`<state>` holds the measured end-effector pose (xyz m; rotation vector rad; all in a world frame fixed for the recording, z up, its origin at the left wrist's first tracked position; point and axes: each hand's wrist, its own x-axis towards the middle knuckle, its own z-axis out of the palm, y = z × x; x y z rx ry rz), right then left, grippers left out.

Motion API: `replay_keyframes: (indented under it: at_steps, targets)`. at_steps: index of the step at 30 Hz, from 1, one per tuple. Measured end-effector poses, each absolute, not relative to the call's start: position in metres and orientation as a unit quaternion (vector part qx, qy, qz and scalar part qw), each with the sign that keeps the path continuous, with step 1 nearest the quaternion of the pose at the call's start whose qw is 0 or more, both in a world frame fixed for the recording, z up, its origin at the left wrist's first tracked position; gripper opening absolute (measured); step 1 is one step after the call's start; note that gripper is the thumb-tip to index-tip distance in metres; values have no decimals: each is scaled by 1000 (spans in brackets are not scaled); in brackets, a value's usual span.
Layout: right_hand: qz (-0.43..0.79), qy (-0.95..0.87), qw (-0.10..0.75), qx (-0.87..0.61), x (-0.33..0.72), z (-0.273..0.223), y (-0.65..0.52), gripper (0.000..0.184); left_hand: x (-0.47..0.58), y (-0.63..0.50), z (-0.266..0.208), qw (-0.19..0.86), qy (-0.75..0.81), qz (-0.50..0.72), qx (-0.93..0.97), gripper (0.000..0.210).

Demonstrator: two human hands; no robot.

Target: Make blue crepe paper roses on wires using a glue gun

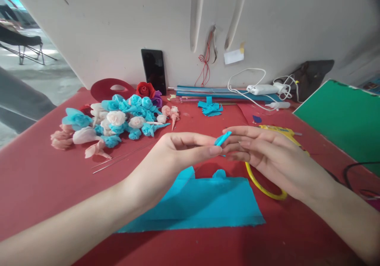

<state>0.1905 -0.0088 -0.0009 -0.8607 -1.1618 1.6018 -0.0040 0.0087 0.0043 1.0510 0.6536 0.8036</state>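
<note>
My left hand [181, 151] pinches a small folded piece of blue crepe paper [222, 138] between thumb and fingers. From the other side, my right hand [267, 155] reaches it with outstretched fingers; the index fingertip appears to touch the strip's upper end, while the thumb stays off it. Below both hands a larger sheet of blue crepe paper [219, 206] lies flat on the red table, with a small rounded blue paper piece [219, 173] at its far edge. A yellow loop-shaped handle [264, 189] curves out from under my right hand, the rest of it hidden.
Paper flowers [115, 117] in blue, white and pink pile up at left, near thin wires [118, 161]. A phone [154, 70] leans on the wall. Blue paper scraps [210, 107], a white power strip [263, 89] and a yellow tool [279, 130] lie behind; a green board [341, 119] stands right.
</note>
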Motion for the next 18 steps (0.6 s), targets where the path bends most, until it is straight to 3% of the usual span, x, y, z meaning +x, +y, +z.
replay_keyframes:
  at_steps: [18]
  targets:
    - [632,-498,435,-404,192,0,-11,31,-3,9,5,734,309,374,475,15]
